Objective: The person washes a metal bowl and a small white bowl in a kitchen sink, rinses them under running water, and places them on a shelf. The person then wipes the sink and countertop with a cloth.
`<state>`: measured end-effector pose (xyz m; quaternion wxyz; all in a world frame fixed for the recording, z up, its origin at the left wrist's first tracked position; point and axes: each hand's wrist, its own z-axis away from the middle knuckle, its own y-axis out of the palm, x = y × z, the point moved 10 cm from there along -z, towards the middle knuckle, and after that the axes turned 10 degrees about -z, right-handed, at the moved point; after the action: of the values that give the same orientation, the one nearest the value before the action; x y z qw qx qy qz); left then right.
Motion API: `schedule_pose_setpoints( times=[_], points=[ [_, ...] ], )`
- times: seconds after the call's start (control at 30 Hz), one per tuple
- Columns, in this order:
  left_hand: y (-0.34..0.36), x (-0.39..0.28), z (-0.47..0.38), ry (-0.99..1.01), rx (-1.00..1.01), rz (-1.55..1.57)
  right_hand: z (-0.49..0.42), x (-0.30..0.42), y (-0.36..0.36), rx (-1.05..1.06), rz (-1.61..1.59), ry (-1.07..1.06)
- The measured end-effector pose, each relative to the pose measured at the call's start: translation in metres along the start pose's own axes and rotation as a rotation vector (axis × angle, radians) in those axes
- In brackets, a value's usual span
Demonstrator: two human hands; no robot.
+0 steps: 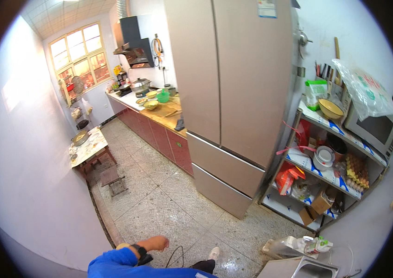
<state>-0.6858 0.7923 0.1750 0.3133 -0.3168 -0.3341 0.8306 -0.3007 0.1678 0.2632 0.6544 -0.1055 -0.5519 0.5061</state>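
My left hand [158, 243] reaches in from the bottom edge, above the speckled stone floor [158, 212]. Its fingers look curled in, and I see nothing held in them. A dark watch or band [140, 250] circles the wrist below a blue sleeve [113, 262]. Close to the hand, a thin black cord [174, 255] makes a loop. Part of a round yellowish object [123, 245] shows behind the wrist, too hidden to identify. My right hand is out of view. A shoe [214, 253] stands on the floor to the right of the cord.
A tall refrigerator [245, 87] stands ahead, beside a wooden-topped counter [165, 116] with bowls [151, 105]. Shelving [325, 173] at right holds a microwave [373, 128] and eggs [356, 173]. Left are a low table [92, 147] and stool [109, 177]. A metal sink [316, 269] is lower right.
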Motion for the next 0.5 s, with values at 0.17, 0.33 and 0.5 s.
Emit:
schedule_pose_setpoints(
  times=[0.17, 0.33, 0.5],
  points=[
    [0.01, 0.076, 0.108, -0.123, -0.057, 0.102, -0.029, 0.148, 0.045, 0.155, 0.151, -0.143],
    [-0.003, 0.172, 0.12, -0.207, -0.07, 0.155, -0.066, 0.311, 0.079, 0.19, -0.51, -0.299],
    [-0.006, 0.297, 0.112, -0.267, 0.2, 0.386, -0.131, 0.428, 0.171, 0.031, 0.155, -0.264]
  ],
)
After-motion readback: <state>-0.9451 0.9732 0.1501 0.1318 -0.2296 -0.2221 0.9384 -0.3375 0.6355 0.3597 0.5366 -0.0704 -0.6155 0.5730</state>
